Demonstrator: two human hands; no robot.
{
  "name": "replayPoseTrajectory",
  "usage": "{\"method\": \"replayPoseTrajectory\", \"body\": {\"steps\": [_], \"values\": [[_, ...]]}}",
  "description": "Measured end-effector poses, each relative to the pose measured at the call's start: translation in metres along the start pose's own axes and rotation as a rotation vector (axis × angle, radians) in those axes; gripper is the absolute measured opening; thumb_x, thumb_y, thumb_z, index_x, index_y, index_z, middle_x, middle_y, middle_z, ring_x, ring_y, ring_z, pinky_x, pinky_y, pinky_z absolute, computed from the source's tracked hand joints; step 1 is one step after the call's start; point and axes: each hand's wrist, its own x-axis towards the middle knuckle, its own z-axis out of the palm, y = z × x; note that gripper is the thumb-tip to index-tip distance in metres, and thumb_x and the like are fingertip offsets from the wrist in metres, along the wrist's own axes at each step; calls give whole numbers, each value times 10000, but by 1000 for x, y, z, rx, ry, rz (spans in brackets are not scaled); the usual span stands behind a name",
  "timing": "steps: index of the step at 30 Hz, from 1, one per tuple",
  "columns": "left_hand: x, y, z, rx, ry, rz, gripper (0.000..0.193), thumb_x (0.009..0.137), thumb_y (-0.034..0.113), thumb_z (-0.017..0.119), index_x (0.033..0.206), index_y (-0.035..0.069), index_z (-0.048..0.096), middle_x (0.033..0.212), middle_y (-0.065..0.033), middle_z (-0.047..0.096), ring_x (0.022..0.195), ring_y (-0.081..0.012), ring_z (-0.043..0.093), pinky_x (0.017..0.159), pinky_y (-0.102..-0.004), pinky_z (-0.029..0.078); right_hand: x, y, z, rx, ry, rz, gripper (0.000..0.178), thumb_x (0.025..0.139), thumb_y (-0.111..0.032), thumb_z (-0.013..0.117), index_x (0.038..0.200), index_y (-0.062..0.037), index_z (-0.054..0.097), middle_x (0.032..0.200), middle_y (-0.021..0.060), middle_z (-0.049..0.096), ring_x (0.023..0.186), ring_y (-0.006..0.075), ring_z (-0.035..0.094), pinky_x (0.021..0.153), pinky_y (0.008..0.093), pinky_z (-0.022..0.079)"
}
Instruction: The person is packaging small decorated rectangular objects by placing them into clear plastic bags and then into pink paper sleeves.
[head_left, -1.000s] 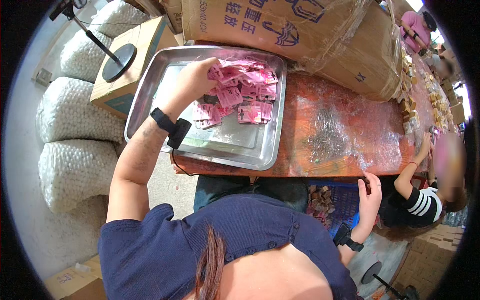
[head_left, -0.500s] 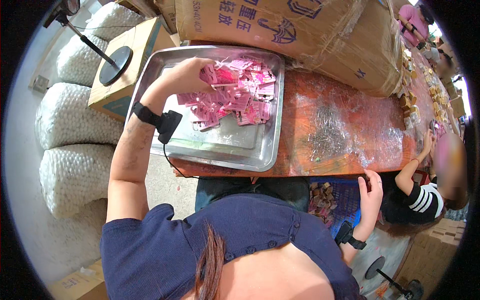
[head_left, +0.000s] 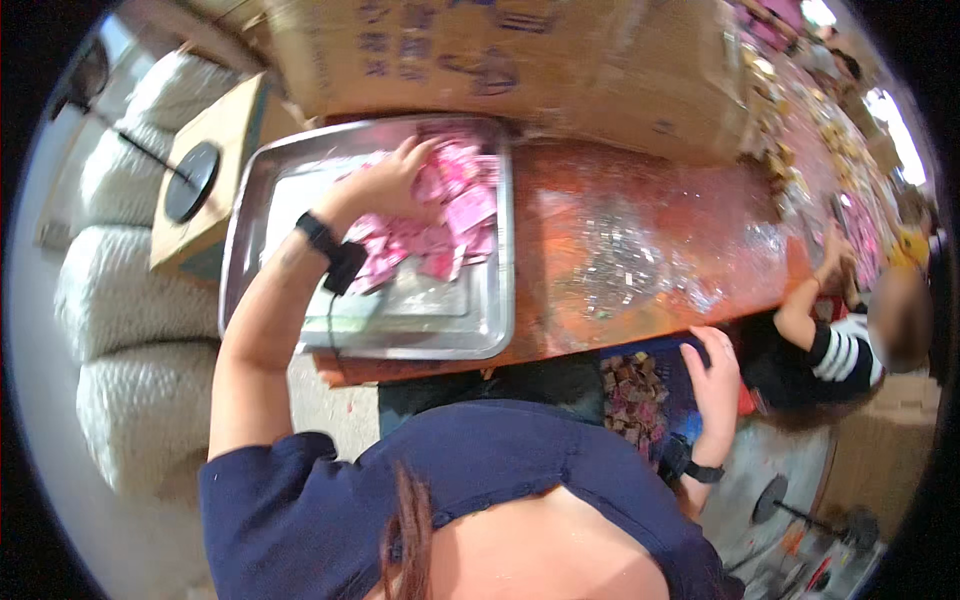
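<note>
A shallow metal tray [head_left: 480, 345] rests at the left end of the orange-red table, with a pile of small pink printed cards or packets [head_left: 470, 205] inside. My left hand [head_left: 390, 190] reaches over the tray's rim and touches the pile's left side. Its fingers are blurred and partly hidden, so whether it grips any of the pink pieces does not show. By the table's front edge, well to the right of the tray, my right hand [head_left: 714, 375] is raised with fingers apart and nothing in it.
A large cardboard box [head_left: 600, 90] stands behind the tray. Plastic film covers the table [head_left: 560, 290], with small shiny bits on it. Below its edge, a blue basket [head_left: 675, 375] holds brown and pink pieces [head_left: 635, 400]. White bulging sacks [head_left: 140, 290] line the left; a co-worker [head_left: 840, 350] sits right.
My view has shifted, so the tray and table appear further left and slightly lower. My left hand stays at the pile, its fingers lifted more to the back. My right hand remains raised.
</note>
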Motion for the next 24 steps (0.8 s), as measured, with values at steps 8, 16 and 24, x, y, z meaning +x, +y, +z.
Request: {"method": "replayPoseTrajectory", "body": {"steps": [8,16,24], "values": [[-14,23,5,67,92,-10,1290,539,415,922,1554,148,170,1287,-343,499,1230,-513,477,1035,-520,424,7,-11,7,47,-6,9,308,872,-204,698,1119,-25,656,1148,154,642,1060,330,615,914,372,483],[-19,41,-3,-135,69,-43,1095,599,356,909,1484,89,323,1298,-333,446,1150,-480,543,980,-464,475,12,-7,11,52,-52,-23,302,862,-169,700,1123,-27,650,1160,142,633,1084,312,609,940,362,472],[-19,39,-11,-577,-188,-29,1126,778,697,682,1551,83,139,1565,-275,196,1408,-360,336,1134,-453,321,14,-8,12,37,-88,-53,310,872,-178,694,1147,-42,648,1192,141,621,1107,312,597,953,371,464]]}}
